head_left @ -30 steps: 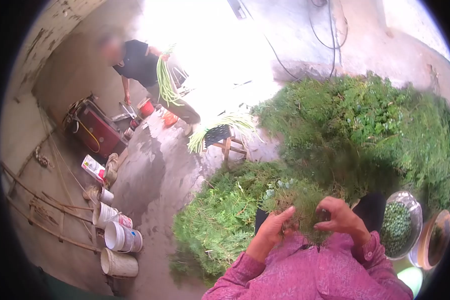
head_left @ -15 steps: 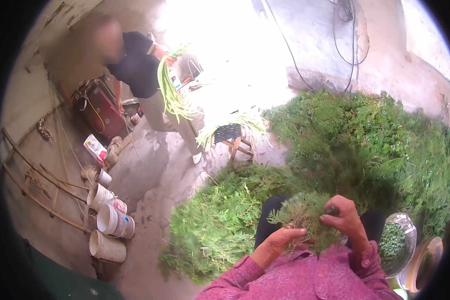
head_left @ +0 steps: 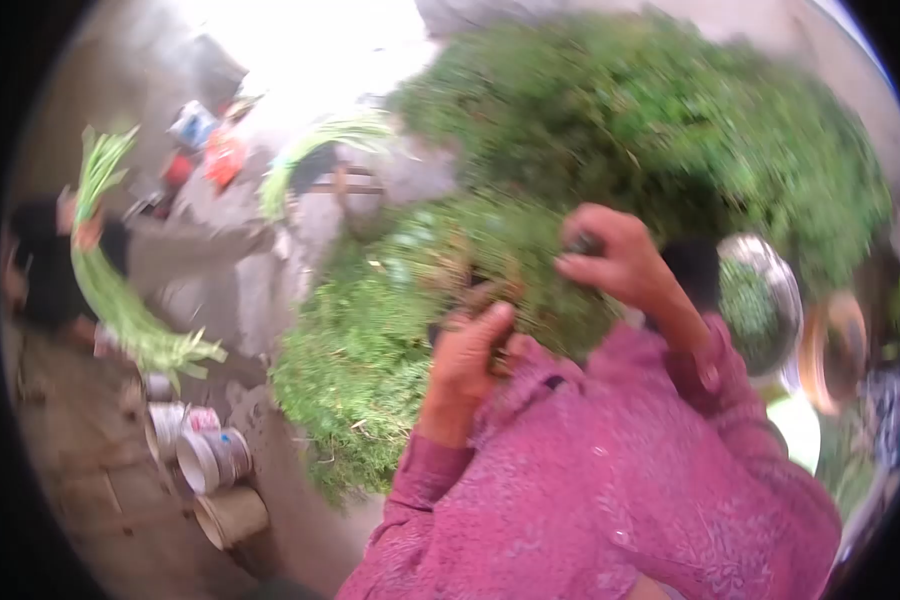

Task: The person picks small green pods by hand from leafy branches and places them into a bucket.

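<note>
My left hand (head_left: pixel 467 355) is closed on the stem end of a green sprig (head_left: pixel 470 255), whose feathery leaves blend into the pile behind. To its right, my right hand (head_left: pixel 615 257) is raised with its fingers closed round small dark green pieces (head_left: pixel 585 243), too blurred to name. Leafy cut branches (head_left: pixel 360 340) lie in a heap in front of my knees, and a larger heap (head_left: pixel 670 110) spreads beyond them.
A bowl of small green pieces (head_left: pixel 753 305) and an orange-brown pot (head_left: pixel 832 352) stand at the right. White buckets (head_left: pixel 213 460) line the lower left. Another person (head_left: pixel 45 265) holds long green beans (head_left: pixel 130 310); more beans (head_left: pixel 335 135) drape over a stool (head_left: pixel 345 187).
The view has swung right and down. My hands have moved apart, the left keeping the sprig. The other person now appears at the far left edge, still with the beans.
</note>
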`<state>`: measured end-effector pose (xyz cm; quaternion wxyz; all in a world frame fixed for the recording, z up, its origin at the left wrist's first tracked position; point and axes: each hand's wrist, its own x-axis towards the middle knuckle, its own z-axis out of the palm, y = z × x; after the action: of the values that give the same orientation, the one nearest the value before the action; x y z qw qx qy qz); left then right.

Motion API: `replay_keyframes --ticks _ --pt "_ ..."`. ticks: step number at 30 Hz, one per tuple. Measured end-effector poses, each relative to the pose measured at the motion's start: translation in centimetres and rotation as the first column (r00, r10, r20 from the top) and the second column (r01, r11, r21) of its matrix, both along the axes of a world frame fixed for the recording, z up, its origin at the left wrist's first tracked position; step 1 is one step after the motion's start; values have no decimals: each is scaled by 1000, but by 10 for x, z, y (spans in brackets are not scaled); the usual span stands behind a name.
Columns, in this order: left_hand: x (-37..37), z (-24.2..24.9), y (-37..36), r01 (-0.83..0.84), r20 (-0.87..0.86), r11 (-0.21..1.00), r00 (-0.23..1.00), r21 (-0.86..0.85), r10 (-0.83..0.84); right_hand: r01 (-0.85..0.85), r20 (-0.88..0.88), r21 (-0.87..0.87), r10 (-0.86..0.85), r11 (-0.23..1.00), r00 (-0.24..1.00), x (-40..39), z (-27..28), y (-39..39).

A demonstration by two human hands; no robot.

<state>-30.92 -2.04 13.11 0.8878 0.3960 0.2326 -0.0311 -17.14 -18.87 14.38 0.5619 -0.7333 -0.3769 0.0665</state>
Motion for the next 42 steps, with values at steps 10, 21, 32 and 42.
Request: replay_keyframes --ticks 10,21,32,42 --pt "8 3 -11 -81 47 986 996 143 75 32 -441 317 118 948 890 -2 -44 0" --pt "1 10 -4 -134 7 967 991 216 135 572 -828 420 41 705 559 52 -67 -61" --pt "9 17 -3 -156 39 942 988 299 151 222 -733 668 579 710 357 23 -68 -43" --pt "12 13 -14 -68 5 908 997 413 72 71 -662 603 449 794 600 26 -30 -26"
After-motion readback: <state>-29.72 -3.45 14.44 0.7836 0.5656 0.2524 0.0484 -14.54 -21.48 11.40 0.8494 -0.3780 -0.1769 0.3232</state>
